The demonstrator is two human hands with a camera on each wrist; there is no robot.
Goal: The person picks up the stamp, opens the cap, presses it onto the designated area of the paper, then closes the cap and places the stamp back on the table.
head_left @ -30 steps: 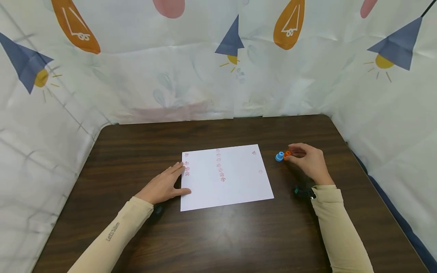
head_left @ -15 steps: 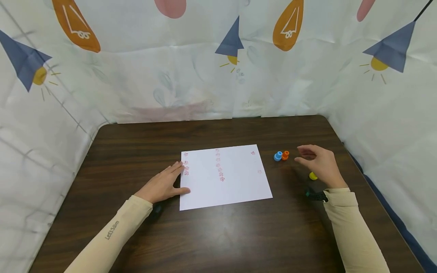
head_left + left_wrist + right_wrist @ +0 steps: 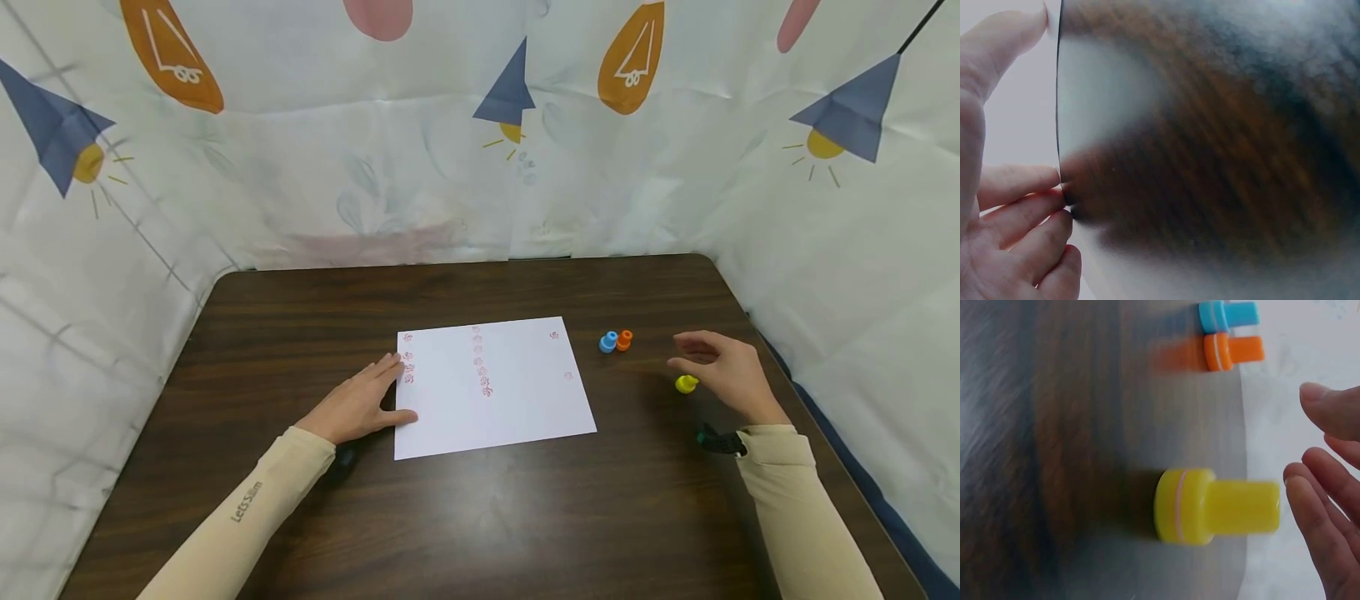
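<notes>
A sheet of white paper (image 3: 525, 404) with columns of small red stamped prints lies on the dark table. My left hand (image 3: 358, 407) rests at its left edge, fingers straight and thumb on the sheet. On the right, my right hand (image 3: 723, 375) hovers beside a small yellow stamp (image 3: 686, 384), its fingers loosely bent and holding nothing. In the right wrist view the yellow stamp (image 3: 1241, 507) stands on its wide base, with the fingertips just past the top of its handle. An orange stamp (image 3: 624, 340) and a blue stamp (image 3: 608, 342) stand side by side farther back.
The brown wood-grain table (image 3: 480, 533) has rounded far corners. White printed curtains (image 3: 300, 167) hang behind it and along both sides. A dark strap (image 3: 720, 442) sits at the right wrist.
My right hand has left the orange stamp and moved right and nearer to me, beside the yellow stamp, which has come into sight. The left hand has stayed on the paper.
</notes>
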